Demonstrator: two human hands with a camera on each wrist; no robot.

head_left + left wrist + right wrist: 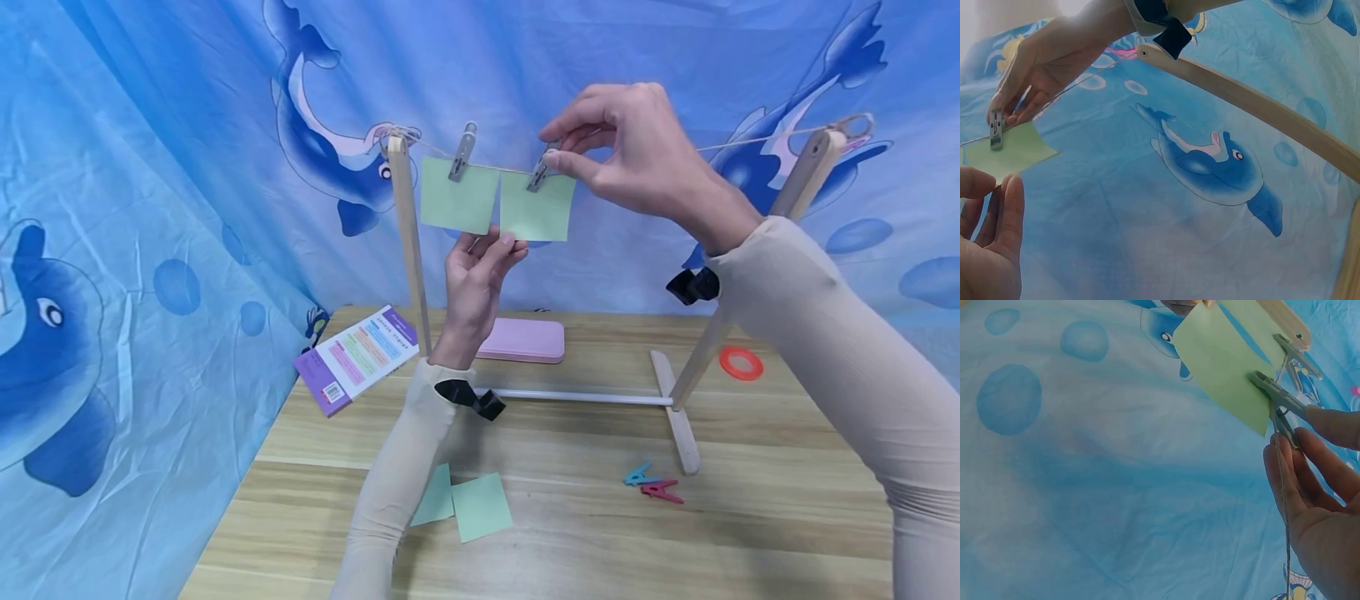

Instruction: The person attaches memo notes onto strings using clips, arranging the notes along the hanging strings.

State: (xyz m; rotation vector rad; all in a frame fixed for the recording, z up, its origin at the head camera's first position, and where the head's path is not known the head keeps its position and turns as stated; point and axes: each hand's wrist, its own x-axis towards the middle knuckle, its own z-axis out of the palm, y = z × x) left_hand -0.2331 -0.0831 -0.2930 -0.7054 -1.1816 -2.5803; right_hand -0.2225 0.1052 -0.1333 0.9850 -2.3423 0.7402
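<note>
Two green paper squares hang side by side on a string stretched between wooden posts. The left square (458, 197) is held by a grey clothespin (463, 152). On the right square (536, 210) sits a second grey clothespin (1277, 395), its jaws over the paper's top edge and the string. My right hand (637, 150) pinches that clothespin's handles between thumb and fingers. Below, my left hand (480, 275) pinches the lower left corner of the right square, as the left wrist view also shows.
Two more green squares (482, 507) lie on the table, one partly behind the left sleeve. A blue clothespin (641, 475) and a red clothespin (662, 491) lie near the stand's right foot (678, 421). Farther back are a pink case (522, 341), a purple-and-white packet (356, 358) and a red ring (741, 363).
</note>
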